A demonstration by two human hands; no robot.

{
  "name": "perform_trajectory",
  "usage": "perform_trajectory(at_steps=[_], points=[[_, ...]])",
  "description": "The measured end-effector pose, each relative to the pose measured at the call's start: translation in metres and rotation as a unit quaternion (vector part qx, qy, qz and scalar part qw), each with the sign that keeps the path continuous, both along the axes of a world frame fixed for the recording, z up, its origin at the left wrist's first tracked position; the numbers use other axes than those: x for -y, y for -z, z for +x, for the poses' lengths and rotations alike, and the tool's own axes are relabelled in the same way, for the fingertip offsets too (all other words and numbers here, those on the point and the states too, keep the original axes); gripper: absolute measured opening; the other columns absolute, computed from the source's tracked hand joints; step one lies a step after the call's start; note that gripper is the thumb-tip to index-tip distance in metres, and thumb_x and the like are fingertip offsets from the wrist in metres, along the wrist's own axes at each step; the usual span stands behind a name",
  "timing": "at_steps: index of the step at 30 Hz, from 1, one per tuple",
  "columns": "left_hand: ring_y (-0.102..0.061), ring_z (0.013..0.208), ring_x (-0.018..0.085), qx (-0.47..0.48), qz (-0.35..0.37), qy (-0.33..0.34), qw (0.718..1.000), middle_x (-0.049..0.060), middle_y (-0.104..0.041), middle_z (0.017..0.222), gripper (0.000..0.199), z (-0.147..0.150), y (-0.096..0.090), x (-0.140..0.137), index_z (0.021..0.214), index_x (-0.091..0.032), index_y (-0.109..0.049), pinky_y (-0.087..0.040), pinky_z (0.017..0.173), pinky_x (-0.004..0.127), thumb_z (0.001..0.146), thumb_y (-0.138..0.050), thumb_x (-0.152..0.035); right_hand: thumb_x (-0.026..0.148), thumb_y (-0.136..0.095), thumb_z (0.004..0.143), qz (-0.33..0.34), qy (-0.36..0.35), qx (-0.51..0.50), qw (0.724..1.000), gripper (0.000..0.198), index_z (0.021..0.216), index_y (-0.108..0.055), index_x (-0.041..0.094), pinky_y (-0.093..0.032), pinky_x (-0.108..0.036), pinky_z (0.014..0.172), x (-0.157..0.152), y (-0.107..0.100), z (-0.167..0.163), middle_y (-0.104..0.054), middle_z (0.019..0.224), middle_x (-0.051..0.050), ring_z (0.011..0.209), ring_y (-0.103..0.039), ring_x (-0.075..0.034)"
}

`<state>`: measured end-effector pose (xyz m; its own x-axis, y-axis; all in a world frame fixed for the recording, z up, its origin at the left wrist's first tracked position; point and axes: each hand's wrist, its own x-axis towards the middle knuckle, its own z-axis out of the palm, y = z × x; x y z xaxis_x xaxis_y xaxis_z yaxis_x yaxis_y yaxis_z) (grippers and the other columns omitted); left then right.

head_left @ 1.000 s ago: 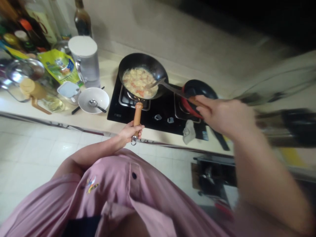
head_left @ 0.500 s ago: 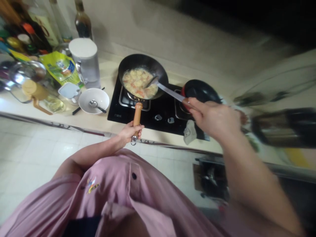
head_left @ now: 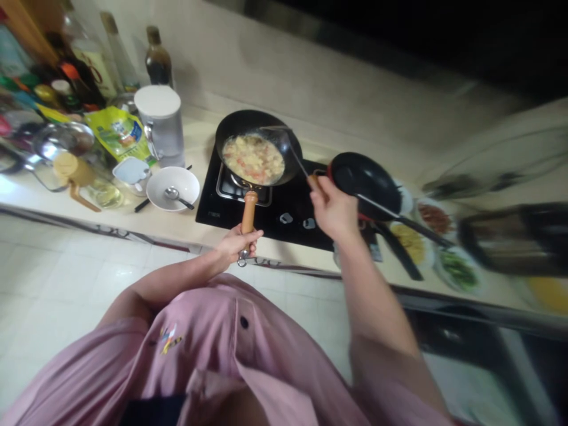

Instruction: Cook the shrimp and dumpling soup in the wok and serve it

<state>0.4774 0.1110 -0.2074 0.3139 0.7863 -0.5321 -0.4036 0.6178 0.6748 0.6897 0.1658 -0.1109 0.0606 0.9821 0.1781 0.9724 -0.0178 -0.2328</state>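
A black wok sits on the left burner, with pale yellow and reddish pieces of food in a bubbling liquid. My left hand is wrapped round the wok's wooden handle. In my right hand is a spatula, gripped by its wooden handle. The spatula's metal blade is at the far right inside of the wok, above the food and blurred; whether it touches the wall I cannot tell.
A black frying pan stands on the right burner of the stove. Beyond it are plates of green pieces, yellow strips and reddish food. Leftward stand a white bowl with a spoon, a water jug and several bottles.
The spatula has risen out of the food toward the wok's far right side. My right hand has shifted left, uncovering the frying pan's handle and the plates. My left hand keeps its hold.
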Motion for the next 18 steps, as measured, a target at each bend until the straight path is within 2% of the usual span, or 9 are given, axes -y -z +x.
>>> perform_trajectory(at_steps=[4,8,18], points=[[-0.042,0.039,0.004,-0.019,-0.008,0.001,1.0,-0.01,-0.047,0.055,0.049,0.0,-0.007,0.0,0.086,-0.021,-0.043,-0.036,0.038,0.016,0.07,-0.088,-0.03,0.032,-0.042,0.099,-0.039,0.019,-0.049,0.998,0.053,0.15,-0.047,0.02,-0.051,-0.038,0.084,-0.027,0.032,-0.047,-0.07,0.107,-0.016,0.096,-0.066,-0.029],[-0.041,0.039,0.004,-0.031,-0.006,0.001,0.999,-0.011,-0.046,0.055,0.044,-0.001,-0.013,0.0,0.087,-0.021,-0.042,-0.036,0.038,0.015,0.075,-0.084,-0.026,0.032,-0.04,0.1,-0.054,0.015,-0.038,0.998,0.051,0.15,-0.045,0.026,-0.049,-0.036,0.08,-0.043,0.048,-0.075,-0.069,0.106,-0.014,0.09,-0.065,-0.026],[-0.046,0.04,0.006,-0.023,-0.015,0.006,1.0,-0.009,-0.05,0.054,0.039,-0.005,-0.011,0.001,0.089,-0.019,-0.046,-0.044,0.04,0.018,0.078,-0.082,-0.027,0.031,-0.036,0.101,-0.084,0.001,-0.035,0.996,0.052,0.152,-0.04,0.024,-0.05,-0.039,0.084,-0.051,0.063,-0.082,-0.068,0.116,-0.014,0.098,-0.066,-0.028]])
